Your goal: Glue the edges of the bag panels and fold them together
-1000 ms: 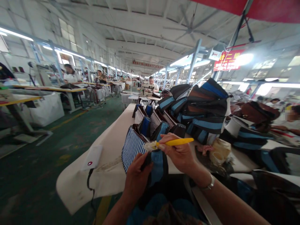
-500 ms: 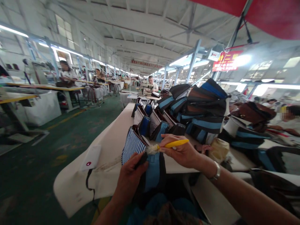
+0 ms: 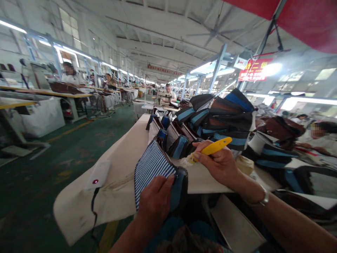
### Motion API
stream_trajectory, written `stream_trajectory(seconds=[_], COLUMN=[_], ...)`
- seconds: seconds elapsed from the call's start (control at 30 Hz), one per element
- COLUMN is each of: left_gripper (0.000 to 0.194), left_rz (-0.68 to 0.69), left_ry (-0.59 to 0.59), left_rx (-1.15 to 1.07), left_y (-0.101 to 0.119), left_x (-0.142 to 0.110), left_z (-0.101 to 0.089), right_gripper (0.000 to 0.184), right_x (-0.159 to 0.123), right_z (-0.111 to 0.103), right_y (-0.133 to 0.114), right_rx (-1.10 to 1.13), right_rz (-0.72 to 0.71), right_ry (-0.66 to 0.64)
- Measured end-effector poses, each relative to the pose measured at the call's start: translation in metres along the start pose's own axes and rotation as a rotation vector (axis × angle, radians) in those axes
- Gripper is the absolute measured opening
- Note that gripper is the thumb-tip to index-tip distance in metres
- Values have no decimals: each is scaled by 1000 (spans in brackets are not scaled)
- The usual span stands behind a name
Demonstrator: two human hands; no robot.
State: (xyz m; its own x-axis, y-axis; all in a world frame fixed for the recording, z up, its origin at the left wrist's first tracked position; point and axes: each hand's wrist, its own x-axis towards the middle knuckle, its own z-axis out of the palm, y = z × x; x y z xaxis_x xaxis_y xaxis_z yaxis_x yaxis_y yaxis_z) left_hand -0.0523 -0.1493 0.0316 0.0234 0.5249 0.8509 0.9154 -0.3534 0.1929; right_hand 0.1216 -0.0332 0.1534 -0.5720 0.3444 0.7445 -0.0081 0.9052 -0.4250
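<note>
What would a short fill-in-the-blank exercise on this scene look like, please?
The right hand has in its grip a brush whose handle is ____.
The left hand touches cloth with blue and white ____.
The cord at the white device is ____.
The floor is mainly ____.

Missing words: yellow; stripes; black; green.

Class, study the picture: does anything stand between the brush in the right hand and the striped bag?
Nothing visible does. The brush in the right hand points its bristles toward the bag; the left hand grips the bag below that line, not across it.
</note>
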Motion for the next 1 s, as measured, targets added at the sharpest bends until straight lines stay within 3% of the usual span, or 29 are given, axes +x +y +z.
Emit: stream_trajectory(seconds=[0.07,0.23,0.37,0.53,0.7,0.87,1.0], left_gripper=[26,20,19,19,19,18,24], left_rz=[81,125,164,129,148,119,174], left_ry=[10,-40,-17,-72,-59,-93,-76], left_rx=[103,150,218,187,198,225,201], left_y=[5,12,15,17,18,18,21], left_x=[-1,-1,-1,-1,-2,-2,-6], left_z=[3,4,6,8,6,6,9], right_gripper=[11,20,22,20,22,18,17], right_x=[2,4,5,4,2,-10,-17], right_z=[4,15,15,24,31,36,20], right_y=[-6,-3,-4,-4,2,8,-6], right_rx=[41,-207,-260,-401,-340,-378,-333], right_rz=[17,42,65,74,77,-124,-7], right_ry=[9,-270,-147,-281,-154,-285,-356])
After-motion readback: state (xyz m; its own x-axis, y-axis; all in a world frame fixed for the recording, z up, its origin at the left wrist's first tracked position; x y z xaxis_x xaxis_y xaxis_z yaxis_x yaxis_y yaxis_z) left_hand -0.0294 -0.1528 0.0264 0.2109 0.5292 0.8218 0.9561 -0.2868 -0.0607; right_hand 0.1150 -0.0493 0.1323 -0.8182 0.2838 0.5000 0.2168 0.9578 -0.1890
